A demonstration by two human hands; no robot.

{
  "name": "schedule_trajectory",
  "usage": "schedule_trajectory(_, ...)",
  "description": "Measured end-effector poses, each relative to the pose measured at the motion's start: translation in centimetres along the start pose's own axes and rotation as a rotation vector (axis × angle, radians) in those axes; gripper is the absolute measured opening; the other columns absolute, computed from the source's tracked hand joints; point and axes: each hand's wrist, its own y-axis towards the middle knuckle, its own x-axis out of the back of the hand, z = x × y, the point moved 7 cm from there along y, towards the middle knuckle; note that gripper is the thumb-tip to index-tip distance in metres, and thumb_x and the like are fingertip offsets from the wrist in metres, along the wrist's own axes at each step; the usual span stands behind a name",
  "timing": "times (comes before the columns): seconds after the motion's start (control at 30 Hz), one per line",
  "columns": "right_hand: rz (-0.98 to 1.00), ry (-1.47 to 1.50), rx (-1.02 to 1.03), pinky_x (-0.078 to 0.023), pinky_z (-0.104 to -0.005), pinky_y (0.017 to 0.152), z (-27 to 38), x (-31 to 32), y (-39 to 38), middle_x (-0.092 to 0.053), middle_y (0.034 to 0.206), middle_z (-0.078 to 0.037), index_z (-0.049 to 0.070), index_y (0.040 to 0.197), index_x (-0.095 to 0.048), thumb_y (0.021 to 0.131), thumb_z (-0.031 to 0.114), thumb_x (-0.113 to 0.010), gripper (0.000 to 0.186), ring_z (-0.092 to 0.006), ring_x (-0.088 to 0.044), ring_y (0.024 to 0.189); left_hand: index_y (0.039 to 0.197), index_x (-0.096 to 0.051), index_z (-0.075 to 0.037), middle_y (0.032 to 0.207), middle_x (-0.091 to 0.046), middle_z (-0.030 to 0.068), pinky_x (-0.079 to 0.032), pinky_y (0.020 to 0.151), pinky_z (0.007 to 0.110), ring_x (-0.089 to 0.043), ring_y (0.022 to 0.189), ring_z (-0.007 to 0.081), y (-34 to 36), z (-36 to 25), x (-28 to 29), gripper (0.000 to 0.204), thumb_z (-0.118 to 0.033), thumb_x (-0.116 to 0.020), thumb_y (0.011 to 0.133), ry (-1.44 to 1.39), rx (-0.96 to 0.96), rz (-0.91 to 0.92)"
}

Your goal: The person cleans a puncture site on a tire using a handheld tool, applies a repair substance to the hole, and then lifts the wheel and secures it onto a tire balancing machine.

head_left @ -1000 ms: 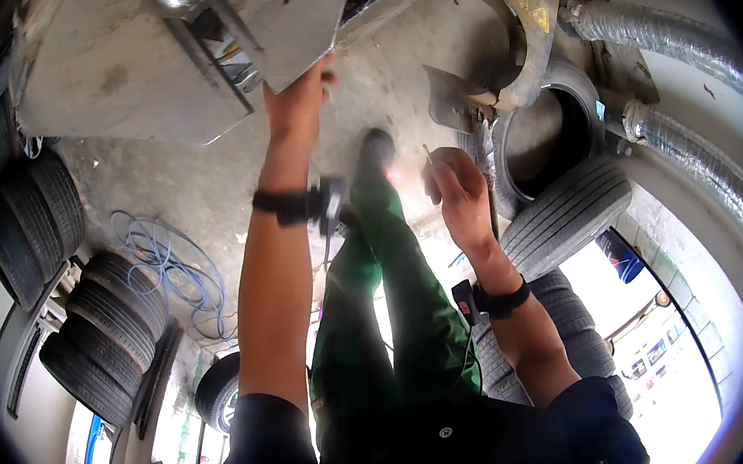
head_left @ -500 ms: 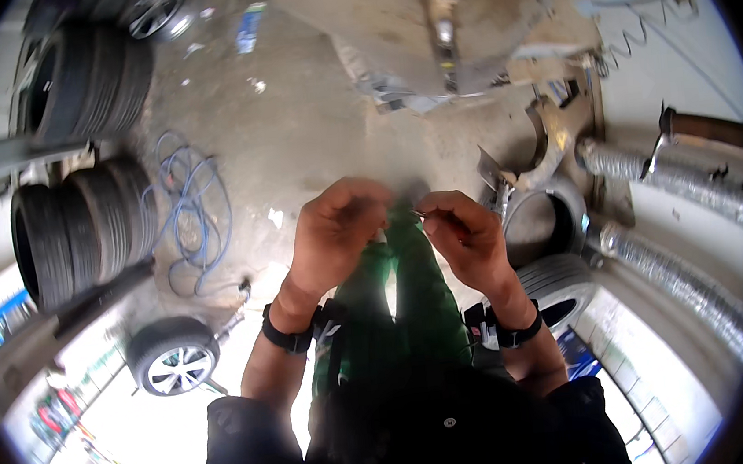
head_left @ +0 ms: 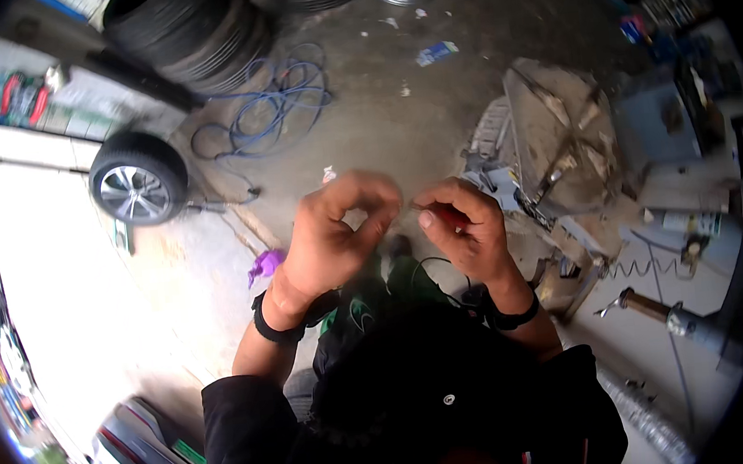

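Head view, clock face about centre. Left hand just off centre at 9, right hand at 3; fingertips face each other, just apart.
Right grip: narrow, fingers curled round a small red thing, mostly hidden inside them. Left grip: thumb and forefinger bent into a ring, tips blurred; cannot tell whether anything is pinched there.
Step, as judged: fine two-handed fingertip work, held in mid-air over the floor. A pose this close calls for steady wrists and a light, well-aligned touch.
Around: purple thing near 9, beside left wrist. Wheel between 9 and 10. Blue hose coiled at 11, tyres beyond it. Turntable at 2. Car at 8.
Labels: blue packet on floor at 1, print too small to read. Bottle at 3, pale label, illegible. No writing made out on the red thing.
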Motion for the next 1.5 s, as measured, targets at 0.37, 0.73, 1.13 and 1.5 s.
schedule_trajectory(0.37, 0.524, 0.123, 0.188, -0.052, -0.0231, 0.065, 8.2, -14.7, 1.5, -0.067, 0.089, -0.006, -0.001, 0.104, -0.069, 0.087, -0.001, -0.068, 0.017, -0.0107, -0.063, 0.074, 0.099, -0.065, -0.002, 0.093, -0.070, 0.0024, -0.050, 0.074, 0.025, -0.065, 0.082, 0.0090, -15.4, -5.5, 10.6, 0.018, 0.007, -0.071, 0.085, 0.214, 0.013, -0.506)
schedule_trajectory(0.73, 0.799, 0.035, 0.277, -0.049, -0.0258, 0.061, 14.6, -35.5, -3.0, -0.068, 0.084, -0.007, 0.001, 0.101, -0.071, 0.085, 0.001, -0.069, 0.016, -0.0125, -0.061, 0.068, 0.099, -0.065, -0.004, 0.092, -0.072, 0.0064, -0.054, 0.070, 0.029, -0.069, 0.080, 0.0172, -32.4, -6.1, 23.3, 0.021, 0.007, -0.071, 0.082, 0.448, 0.007, -0.709)
schedule_trajectory(1.13, 1.216, 0.130, -0.301, -0.049, -0.0248, 0.066, 16.0, -57.4, -9.6, -0.066, 0.083, 0.000, 0.000, 0.107, -0.070, 0.097, 0.018, -0.067, 0.021, -0.0073, -0.059, 0.072, 0.098, -0.065, -0.004, 0.089, -0.073, 0.0097, -0.056, 0.074, 0.032, -0.073, 0.086, 0.0217, -47.6, -3.5, 38.9, 0.021, 0.004, -0.075, 0.082, 0.192, 0.195, -0.612)
schedule_trajectory(1.5, 1.402, 0.376, -0.603, -0.046, -0.0215, 0.062, 13.8, -74.8, -6.4, -0.067, 0.082, -0.002, 0.000, 0.107, -0.070, 0.096, 0.020, -0.068, 0.023, -0.0072, -0.056, 0.067, 0.089, -0.067, -0.006, 0.084, -0.071, 0.0077, -0.055, 0.067, 0.033, -0.069, 0.077, 0.0247, -51.1, -0.7, 53.1, 0.022, 0.004, -0.079, 0.075, 0.589, 0.124, -0.586)
